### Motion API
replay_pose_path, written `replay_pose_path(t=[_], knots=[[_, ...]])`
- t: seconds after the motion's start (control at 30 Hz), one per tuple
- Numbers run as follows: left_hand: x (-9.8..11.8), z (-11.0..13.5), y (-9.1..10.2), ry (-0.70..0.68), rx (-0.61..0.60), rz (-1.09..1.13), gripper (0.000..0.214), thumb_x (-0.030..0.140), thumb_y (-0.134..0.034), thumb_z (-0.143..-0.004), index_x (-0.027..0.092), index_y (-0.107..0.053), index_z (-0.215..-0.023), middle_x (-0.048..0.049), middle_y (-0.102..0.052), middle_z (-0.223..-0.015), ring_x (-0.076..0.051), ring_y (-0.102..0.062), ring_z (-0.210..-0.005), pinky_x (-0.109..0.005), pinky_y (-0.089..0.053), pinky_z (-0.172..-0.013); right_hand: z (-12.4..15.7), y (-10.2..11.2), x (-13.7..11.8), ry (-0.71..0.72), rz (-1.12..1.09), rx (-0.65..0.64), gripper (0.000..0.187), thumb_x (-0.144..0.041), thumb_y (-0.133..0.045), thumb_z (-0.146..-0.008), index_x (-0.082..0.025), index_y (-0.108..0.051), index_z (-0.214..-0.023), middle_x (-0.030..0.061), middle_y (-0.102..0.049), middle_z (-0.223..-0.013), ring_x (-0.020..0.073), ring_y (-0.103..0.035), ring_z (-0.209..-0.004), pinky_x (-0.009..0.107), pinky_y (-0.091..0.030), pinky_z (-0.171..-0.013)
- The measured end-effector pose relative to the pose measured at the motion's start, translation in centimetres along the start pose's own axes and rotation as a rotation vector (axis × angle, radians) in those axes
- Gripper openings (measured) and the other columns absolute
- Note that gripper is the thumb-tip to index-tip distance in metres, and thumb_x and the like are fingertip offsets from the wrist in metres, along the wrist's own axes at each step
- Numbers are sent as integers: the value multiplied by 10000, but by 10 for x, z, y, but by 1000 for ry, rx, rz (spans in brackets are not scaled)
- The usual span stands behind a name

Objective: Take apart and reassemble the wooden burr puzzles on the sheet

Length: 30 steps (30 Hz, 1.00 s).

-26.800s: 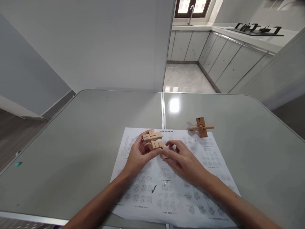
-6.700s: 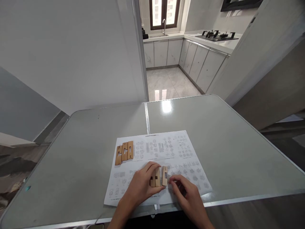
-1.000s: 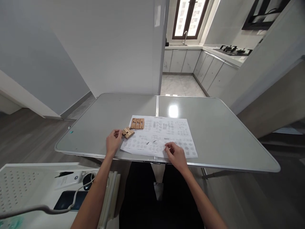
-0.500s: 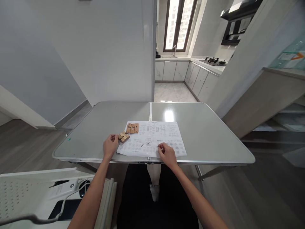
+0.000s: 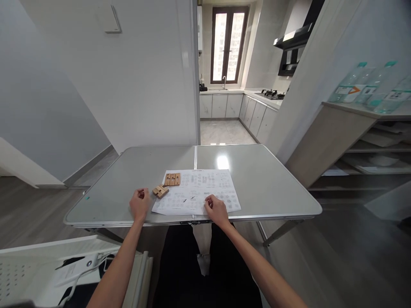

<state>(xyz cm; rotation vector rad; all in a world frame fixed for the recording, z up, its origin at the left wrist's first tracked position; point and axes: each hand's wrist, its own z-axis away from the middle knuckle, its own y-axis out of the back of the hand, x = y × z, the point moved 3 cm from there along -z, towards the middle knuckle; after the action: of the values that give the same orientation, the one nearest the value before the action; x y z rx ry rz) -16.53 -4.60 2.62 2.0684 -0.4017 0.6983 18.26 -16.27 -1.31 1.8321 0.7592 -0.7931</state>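
Note:
On the table's left half, my left hand (image 5: 140, 204) rests with loosely curled fingers, a small gap away from a light wooden block set (image 5: 160, 191). I see nothing in it. That block set lies tilted at the left edge of a printed paper sheet (image 5: 221, 182). Just behind it, a darker wooden block set (image 5: 172, 179) with cut-out slots lies flat on the sheet's upper left corner. My right hand (image 5: 217, 210) lies over the sheet's lower right part, thumb and fingertips drawn together. Whether something small is between them is hidden.
The grey folding table (image 5: 266, 188) has a metal rim and a centre seam. A white bin (image 5: 45, 269) with a cable and devices stands at lower left. Plastic bottles (image 5: 382, 85) stand on a shelf unit (image 5: 340, 128) at right. A white wall (image 5: 150, 85) rises behind the table.
My left hand has drawn back to the left, off the light wooden block set. My right hand keeps its pose on the sheet. The view has tilted up and turned right.

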Motion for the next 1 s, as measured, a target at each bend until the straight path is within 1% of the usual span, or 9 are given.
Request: replay_pose_path(t=[0.07, 0.17, 0.27, 0.37, 0.5, 0.67, 0.77, 0.9, 1.0], knots=[[9, 3, 1, -97, 3, -52, 377, 442, -433, -958, 165, -668, -1056, -136, -749, -962, -296, -687, -931, -442, -518, -933, 0, 0, -1, -1, 13, 1, 137, -240, -506, -889, -233, -641, -908, -8, -681, -695, 188, -644, -634, 274, -417, -638], [32, 10, -8, -300, -76, -116, 345, 424, -531, -937, 176, -696, -1110, -166, -726, -1183, -349, -603, -1185, -498, -409, -1099, 0, 0, -2, 4, 30, -5, 124, -239, -513, -892, -232, -637, -904, -6, -678, -698, 192, -646, -645, 270, -407, -628], [60, 17, -28, -468, -183, -173, 424, 435, -574, -942, 198, -664, -1283, -161, -631, -1417, -354, -519, -1328, -494, -356, -1161, 0, 0, -3, 17, 46, -21, 125, -242, -512, -903, -231, -636, -909, -6, -674, -692, 190, -645, -637, 262, -396, -605], [86, 21, -53, -549, -255, -240, 497, 452, -548, -964, 181, -624, -1374, -180, -509, -1559, -379, -424, -1437, -516, -298, -1207, 0, -1, -4, 28, 66, -31, 121, -235, -514, -909, -229, -634, -919, -4, -676, -694, 189, -640, -630, 259, -388, -599], [109, 28, -84, -561, -317, -325, 591, 499, -524, -973, 139, -592, -1437, -201, -432, -1621, -395, -315, -1528, -528, -172, -1273, -1, -1, -6, 33, 98, -30, 102, -204, -536, -893, -230, -631, -919, -6, -686, -708, 189, -643, -644, 260, -385, -617], [111, 43, -112, -465, -365, -399, 723, 571, -497, -969, 78, -545, -1496, -263, -418, -1619, -488, -296, -1525, -621, -133, -1254, -2, -3, -7, 34, 130, -20, 97, -188, -548, -889, -229, -629, -923, -1, -702, -735, 188, -648, -663, 258, -378, -628], [107, 49, -119, -416, -371, -416, 717, 568, -472, -978, 78, -545, -1496, -269, -388, -1637, -505, -256, -1538, -640, -144, -1243, -2, -3, -6, 39, 141, -20, 95, -184, -549, -888, -228, -627, -919, 0, -703, -741, 186, -646, -667, 256, -369, -622], [104, 50, -120, -386, -340, -411, 787, 557, -462, -980, 48, -413, -1578, -281, -264, -1690, -492, -155, -1575, -641, -121, -1248, -1, -3, -6, 43, 148, -25, 95, -188, -542, -895, -232, -624, -912, -3, -696, -729, 185, -643, -661, 253, -361, -608], [103, 50, -118, -370, -321, -396, 834, 562, -483, -964, 13, -380, -1584, -310, -259, -1680, -503, -142, -1575, -653, -104, -1247, -1, -3, -7, 44, 151, -26, 101, -188, -538, -895, -234, -627, -912, 0, -700, -736, 187, -645, -663, 254, -366, -609]])
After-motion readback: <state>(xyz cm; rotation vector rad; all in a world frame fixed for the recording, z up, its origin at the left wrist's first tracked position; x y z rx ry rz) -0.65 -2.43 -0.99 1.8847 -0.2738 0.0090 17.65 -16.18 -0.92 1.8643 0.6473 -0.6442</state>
